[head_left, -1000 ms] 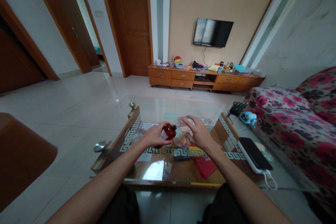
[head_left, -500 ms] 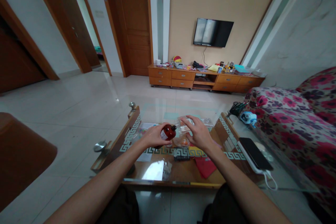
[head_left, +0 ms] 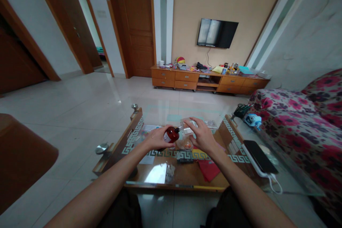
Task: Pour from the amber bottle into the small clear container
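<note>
Over the middle of the glass coffee table (head_left: 160,112), I held a small dark red bottle (head_left: 171,135) in my left hand (head_left: 156,138), fingers wrapped around its body from the left. The bottle was tipped over, its long axis running nearly level from left to right, and its black neck pointed right and slightly up toward my other hand. My right hand (head_left: 203,137) sat just beside it, fingers pinched closed on a small clear container (head_left: 186,127) at the fingertips; how firmly I gripped it I could not tell, as the piece was small and see-through. The bottle's mouth was very near that container, though whether they touched was unclear. Below my hands, a small round glass thing with something orange inside (head_left: 186,144) stood on the tabletop. A clear plastic box (head_left: 212,124) lay just beyond my right hand. A dark phone on a white power bank (head_left: 259,156) rested well apart, on the right side of the table near the floral sofa (head_left: 301,114).
</note>
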`<state>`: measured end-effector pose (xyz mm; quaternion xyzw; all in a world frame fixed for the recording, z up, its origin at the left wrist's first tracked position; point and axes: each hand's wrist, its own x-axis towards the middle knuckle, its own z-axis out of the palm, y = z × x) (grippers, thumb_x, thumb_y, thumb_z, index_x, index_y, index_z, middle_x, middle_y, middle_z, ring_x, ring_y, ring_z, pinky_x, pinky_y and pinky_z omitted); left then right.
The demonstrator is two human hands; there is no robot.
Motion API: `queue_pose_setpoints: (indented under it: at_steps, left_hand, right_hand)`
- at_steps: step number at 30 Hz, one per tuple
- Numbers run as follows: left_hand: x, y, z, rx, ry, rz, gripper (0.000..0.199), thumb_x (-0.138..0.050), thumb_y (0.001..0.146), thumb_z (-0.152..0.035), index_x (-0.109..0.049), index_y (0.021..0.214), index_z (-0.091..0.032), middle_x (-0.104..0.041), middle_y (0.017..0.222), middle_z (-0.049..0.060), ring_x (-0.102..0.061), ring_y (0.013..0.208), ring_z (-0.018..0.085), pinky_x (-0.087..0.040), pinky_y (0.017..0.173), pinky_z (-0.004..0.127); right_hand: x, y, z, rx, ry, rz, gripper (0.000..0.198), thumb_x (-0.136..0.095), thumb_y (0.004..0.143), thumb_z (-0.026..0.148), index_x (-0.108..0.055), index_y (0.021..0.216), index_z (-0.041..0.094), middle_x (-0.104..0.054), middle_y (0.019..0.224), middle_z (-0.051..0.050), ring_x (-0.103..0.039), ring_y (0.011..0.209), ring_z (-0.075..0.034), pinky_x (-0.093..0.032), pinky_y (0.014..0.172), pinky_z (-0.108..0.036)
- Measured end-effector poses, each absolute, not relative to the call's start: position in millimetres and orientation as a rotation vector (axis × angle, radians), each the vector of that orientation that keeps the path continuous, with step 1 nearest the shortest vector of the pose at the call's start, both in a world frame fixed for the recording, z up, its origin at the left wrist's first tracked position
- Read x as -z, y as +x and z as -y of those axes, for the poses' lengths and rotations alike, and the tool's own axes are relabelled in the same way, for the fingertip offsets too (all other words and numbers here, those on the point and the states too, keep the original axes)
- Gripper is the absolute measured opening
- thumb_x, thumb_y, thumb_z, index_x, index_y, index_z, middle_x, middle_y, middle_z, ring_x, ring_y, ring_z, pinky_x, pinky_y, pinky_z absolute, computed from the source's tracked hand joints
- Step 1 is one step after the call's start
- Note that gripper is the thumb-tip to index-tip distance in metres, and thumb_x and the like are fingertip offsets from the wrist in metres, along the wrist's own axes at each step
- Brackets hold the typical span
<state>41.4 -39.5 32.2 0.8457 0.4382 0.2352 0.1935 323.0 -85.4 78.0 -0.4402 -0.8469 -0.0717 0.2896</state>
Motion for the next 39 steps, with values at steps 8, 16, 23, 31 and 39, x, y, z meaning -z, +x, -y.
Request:
queue_pose_setpoints:
  at_steps: [8, 16, 23, 31, 39]
  left_hand:
    - [-31.3, 40.8, 39.8, -0.673, 2.381, -1.225, 0.089, -0.087, 0.065, -0.062, -0.053, 0.143, -0.037, -0.072, 0.13, 0.004, -0.069, 0.116, 0.036, -0.053, 0.096, 0.045]
    - [-32.5, 41.8, 41.1, -0.674, 2.368, -1.233, 0.087, -0.087, 0.065, -0.061, -0.054, 0.141, -0.036, -0.073, 0.127, 0.004, -0.07, 0.115, 0.036, -0.052, 0.097, 0.044]
    - [-32.7, 42.0, 41.2, -0.674, 2.366, -1.198, 0.087, -0.087, 0.066, -0.06, -0.054, 0.143, -0.036, -0.073, 0.129, 0.004, -0.069, 0.115, 0.036, -0.052, 0.097, 0.044]
    - [-32.4, 42.8, 42.2, -0.681, 2.374, -1.221, 0.089, -0.088, 0.064, -0.061, -0.054, 0.143, -0.037, -0.073, 0.126, 0.005, -0.069, 0.114, 0.038, -0.052, 0.096, 0.048]
    - [-31.7, 42.5, 43.0, -0.701, 2.387, -1.207, 0.088, -0.088, 0.065, -0.061, -0.054, 0.142, -0.036, -0.073, 0.128, 0.004, -0.07, 0.114, 0.036, -0.053, 0.094, 0.045]
  right_hand:
    - [-79.0, 322.0, 86.6, 0.187, -1.168, 2.254, 0.086, -0.061, 0.079, 0.003, -0.044, 0.157, 0.035, -0.046, 0.155, -0.011, -0.047, 0.139, -0.032, -0.047, 0.113, -0.056]
    - [-79.9, 322.1, 86.9, 0.205, -1.172, 2.272, 0.085, -0.061, 0.08, 0.004, -0.044, 0.158, 0.033, -0.045, 0.156, -0.011, -0.046, 0.14, -0.032, -0.046, 0.115, -0.054]
    - [-79.4, 322.2, 87.7, 0.213, -1.153, 2.253, 0.087, -0.062, 0.078, 0.003, -0.044, 0.157, 0.035, -0.047, 0.154, -0.01, -0.048, 0.138, -0.032, -0.047, 0.112, -0.056]
    - [-81.9, 321.0, 89.4, 0.271, -1.18, 2.265, 0.084, -0.066, 0.077, 0.006, -0.048, 0.155, 0.032, -0.048, 0.154, -0.011, -0.048, 0.136, -0.033, -0.045, 0.113, -0.055]
    - [-83.1, 319.8, 90.0, 0.289, -1.205, 2.262, 0.083, -0.067, 0.077, 0.008, -0.049, 0.155, 0.032, -0.048, 0.155, -0.011, -0.047, 0.136, -0.034, -0.044, 0.112, -0.054]
